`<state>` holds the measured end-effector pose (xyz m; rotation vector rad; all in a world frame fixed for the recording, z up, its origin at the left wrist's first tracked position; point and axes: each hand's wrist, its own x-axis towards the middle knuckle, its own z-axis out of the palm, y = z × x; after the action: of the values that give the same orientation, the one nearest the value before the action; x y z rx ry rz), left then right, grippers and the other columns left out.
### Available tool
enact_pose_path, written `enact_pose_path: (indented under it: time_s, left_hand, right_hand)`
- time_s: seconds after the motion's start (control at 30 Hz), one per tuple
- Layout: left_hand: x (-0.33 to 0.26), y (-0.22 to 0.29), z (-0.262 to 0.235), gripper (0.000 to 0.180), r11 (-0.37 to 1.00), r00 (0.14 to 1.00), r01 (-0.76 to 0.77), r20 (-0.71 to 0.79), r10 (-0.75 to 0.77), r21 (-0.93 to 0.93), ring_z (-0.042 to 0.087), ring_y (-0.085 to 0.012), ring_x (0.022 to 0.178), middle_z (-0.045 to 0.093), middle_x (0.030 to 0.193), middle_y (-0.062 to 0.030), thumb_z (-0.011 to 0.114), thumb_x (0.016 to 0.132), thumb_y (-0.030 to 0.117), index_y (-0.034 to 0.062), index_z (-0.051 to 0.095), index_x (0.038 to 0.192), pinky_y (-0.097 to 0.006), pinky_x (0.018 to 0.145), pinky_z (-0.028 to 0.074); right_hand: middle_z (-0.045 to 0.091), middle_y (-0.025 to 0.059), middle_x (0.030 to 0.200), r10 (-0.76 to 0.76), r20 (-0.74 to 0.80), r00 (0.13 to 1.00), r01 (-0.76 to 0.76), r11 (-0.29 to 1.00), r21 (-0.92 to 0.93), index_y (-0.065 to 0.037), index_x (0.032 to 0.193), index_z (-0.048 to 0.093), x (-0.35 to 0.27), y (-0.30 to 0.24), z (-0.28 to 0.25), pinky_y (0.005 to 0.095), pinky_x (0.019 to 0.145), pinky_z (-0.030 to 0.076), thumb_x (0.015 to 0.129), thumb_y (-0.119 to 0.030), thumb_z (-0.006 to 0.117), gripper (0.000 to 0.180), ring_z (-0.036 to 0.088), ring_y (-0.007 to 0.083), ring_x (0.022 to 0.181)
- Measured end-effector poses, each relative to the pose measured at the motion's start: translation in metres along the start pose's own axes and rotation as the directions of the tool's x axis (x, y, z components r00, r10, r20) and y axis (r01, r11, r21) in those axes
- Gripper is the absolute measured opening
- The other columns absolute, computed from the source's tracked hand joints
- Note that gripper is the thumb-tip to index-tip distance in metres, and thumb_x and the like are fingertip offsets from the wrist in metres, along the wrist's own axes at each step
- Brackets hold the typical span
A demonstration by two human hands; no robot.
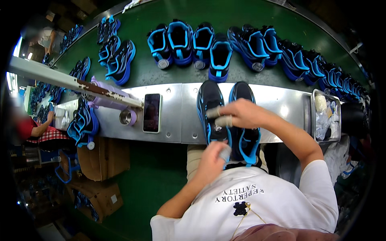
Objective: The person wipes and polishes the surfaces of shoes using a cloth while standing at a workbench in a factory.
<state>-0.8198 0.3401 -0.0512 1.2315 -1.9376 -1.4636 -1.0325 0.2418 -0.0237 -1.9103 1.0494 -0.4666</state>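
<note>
Two black-and-blue sneakers lie side by side at the edge of the metal ledge, toes pointing away from me. My left hand point(214, 157) is curled at the heel opening of the left sneaker point(210, 96), gripping its collar; the fingers are slightly blurred. Over that shoe's lace area, my right hand point(237, 114) reaches across from the right, fingers stretched out and apart. Pale finger covers show on two of its fingers. The right sneaker point(250, 146) sits under my right wrist, its blue-lined opening toward me.
More sneakers point(180, 42) stand in a row along the green bench point(169, 76). A phone point(152, 113), a metal cup point(128, 117) and a purple bottle point(108, 98) are on the left; a metal tray point(315, 120) of small packets is right. A white bar point(52, 76) crosses the left. Another person's arm point(41, 127) shows far left.
</note>
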Motion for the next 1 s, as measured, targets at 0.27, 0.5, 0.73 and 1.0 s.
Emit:
enact_pose_path:
  time_s: [0.27,0.5,0.73,1.0]
  left_hand:
    - [0.045,0.044,0.037,0.046,0.766,0.893,0.085,0.292,-0.342,0.638,0.062,-0.0453,0.090,0.057,0.103,-0.0320,0.057,0.087,0.040,0.0127,0.058,0.123,-0.052,0.075,0.051]
    - [0.057,0.038,0.015,0.031,0.700,0.911,-0.052,0.322,-0.260,0.713,0.065,-0.0397,0.079,0.065,0.085,-0.0214,0.053,0.090,0.035,0.0107,0.068,0.103,-0.051,0.067,0.054]
    - [0.092,0.072,-0.047,0.028,0.826,0.922,-0.075,0.355,-0.156,0.559,0.064,-0.0398,0.078,0.066,0.080,-0.0206,0.050,0.092,0.029,0.0077,0.068,0.095,-0.049,0.070,0.050]
    - [0.212,0.075,-0.076,0.026,0.620,0.963,-0.268,0.217,0.158,0.738,0.063,-0.0401,0.084,0.066,0.088,-0.0220,0.052,0.083,0.017,0.0048,0.068,0.101,-0.045,0.075,0.050]
  right_hand:
    - [0.071,0.0180,0.091,0.236,-0.540,0.808,-0.496,0.767,-0.407,-0.008,0.131,0.049,0.158,0.054,-0.060,0.0438,0.077,0.053,0.086,-0.045,0.059,0.058,0.068,0.0346,0.091]
    - [0.069,0.0166,0.088,0.213,-0.612,0.762,-0.477,0.824,-0.307,-0.013,0.105,0.064,0.184,0.123,-0.038,0.0458,0.072,0.055,0.082,-0.010,0.057,0.024,0.068,0.0358,0.085]
    - [0.069,0.0165,0.092,0.159,-0.650,0.743,-0.569,0.662,-0.488,-0.023,0.111,0.070,0.057,0.189,-0.119,0.0433,0.077,0.055,0.078,-0.004,0.060,0.039,0.067,0.0342,0.092]
    - [0.066,0.0187,0.091,0.243,-0.762,0.600,-0.713,0.594,-0.373,-0.024,0.115,0.067,-0.021,0.254,-0.159,0.0469,0.077,0.053,0.080,-0.001,0.057,0.042,0.065,0.0381,0.088]
